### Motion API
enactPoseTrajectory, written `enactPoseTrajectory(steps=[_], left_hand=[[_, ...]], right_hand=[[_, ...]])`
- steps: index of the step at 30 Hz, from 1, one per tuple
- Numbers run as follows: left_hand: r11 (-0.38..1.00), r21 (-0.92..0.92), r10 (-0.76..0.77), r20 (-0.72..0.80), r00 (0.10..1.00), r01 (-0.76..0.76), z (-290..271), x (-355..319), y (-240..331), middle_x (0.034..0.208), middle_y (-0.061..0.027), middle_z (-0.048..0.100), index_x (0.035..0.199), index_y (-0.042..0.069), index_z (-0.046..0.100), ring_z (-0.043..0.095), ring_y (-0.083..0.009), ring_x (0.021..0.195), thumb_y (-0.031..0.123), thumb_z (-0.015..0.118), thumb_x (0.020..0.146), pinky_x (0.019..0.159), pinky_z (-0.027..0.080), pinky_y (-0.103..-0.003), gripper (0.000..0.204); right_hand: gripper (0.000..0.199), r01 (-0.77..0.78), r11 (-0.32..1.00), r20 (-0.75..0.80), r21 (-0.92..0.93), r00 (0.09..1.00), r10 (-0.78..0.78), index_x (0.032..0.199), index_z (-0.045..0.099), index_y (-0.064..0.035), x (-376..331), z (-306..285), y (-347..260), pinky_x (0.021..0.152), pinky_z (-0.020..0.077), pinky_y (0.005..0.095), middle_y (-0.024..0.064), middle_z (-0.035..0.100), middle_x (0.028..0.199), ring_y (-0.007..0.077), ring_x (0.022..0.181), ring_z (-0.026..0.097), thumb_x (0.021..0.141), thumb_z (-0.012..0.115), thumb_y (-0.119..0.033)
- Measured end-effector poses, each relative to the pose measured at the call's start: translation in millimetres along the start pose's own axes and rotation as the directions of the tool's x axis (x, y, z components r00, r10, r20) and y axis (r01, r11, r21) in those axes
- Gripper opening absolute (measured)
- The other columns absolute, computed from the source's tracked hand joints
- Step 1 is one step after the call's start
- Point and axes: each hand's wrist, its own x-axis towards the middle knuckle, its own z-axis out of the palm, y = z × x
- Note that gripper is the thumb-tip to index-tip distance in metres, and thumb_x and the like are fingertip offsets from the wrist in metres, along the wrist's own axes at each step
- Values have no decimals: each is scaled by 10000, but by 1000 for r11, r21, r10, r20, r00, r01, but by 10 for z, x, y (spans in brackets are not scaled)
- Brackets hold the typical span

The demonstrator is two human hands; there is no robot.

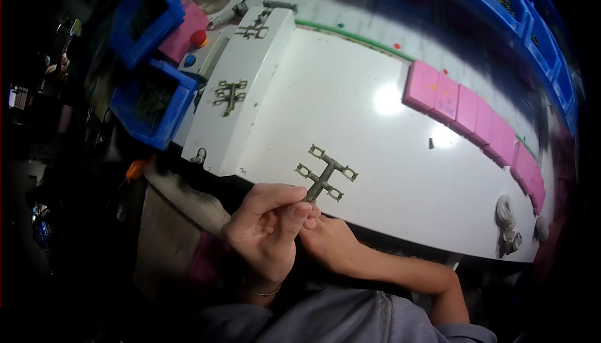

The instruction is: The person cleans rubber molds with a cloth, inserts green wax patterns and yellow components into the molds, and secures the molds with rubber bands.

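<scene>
Between its thumb and fingers, my left hand [269, 221] grips the stem of a grey-green branched piece [327, 174], held up over the near edge of the white worktop [363, 130]. Short side arms on the piece end in several small rectangular loops. My right hand [328, 243] lies just behind and below the left one, close to the lower end of the stem. Its fingers are mostly hidden behind my left hand, so I cannot see whether it holds anything.
Two similar branched pieces [230, 97] lie on the raised white ledge at left. Beyond are blue bins [181, 96] and a red button [198, 37]. Pink blocks [464, 110] line the right side, near a coiled white cord [504, 215]. More blue bins [532, 24] stand far right.
</scene>
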Motion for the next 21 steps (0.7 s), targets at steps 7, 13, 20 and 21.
enactPoseTrajectory(steps=[7, 13, 20, 21], left_hand=[[980, 21, -197, 14, 980, 197, 454, 13, -2, 789, -119, 636, 972, -72, 584, 608, -125, 692, -60, 592, 829, 657, 519, -237, 143], [956, 93, -289, 168, 942, 277, 751, 80, -72, 882, -132, 642, 984, -78, 608, 620, -129, 738, -46, 599, 824, 640, 515, -231, 163], [968, 204, -187, 183, 965, 149, 718, 29, -449, 901, -95, 644, 1011, -64, 614, 622, -111, 775, -37, 608, 832, 670, 516, -219, 182], [960, 225, -198, 123, 972, 167, 672, 24, -465, 887, -89, 645, 1010, -64, 615, 620, -106, 762, -39, 608, 831, 668, 513, -215, 181]], right_hand=[[335, -88, 975, -319, 204, 936, 151, 1086, 563, -25, -326, -888, 106, 505, 487, 305, 95, 600, 753, 248, 596, 598, 758, 584, 36], [188, -262, 825, -275, 501, 855, 439, 1045, 588, 2, -478, -1208, 328, 531, 513, 269, 104, 645, 782, 153, 616, 632, 862, 547, -3], [114, -303, 817, -302, 491, 820, 486, 946, 618, 26, -655, -1133, 561, 557, 473, 224, 88, 634, 711, 123, 588, 602, 860, 545, 7], [109, -282, 844, -327, 457, 829, 454, 939, 619, 24, -659, -1118, 560, 554, 468, 225, 90, 630, 701, 123, 578, 595, 857, 549, 9]])
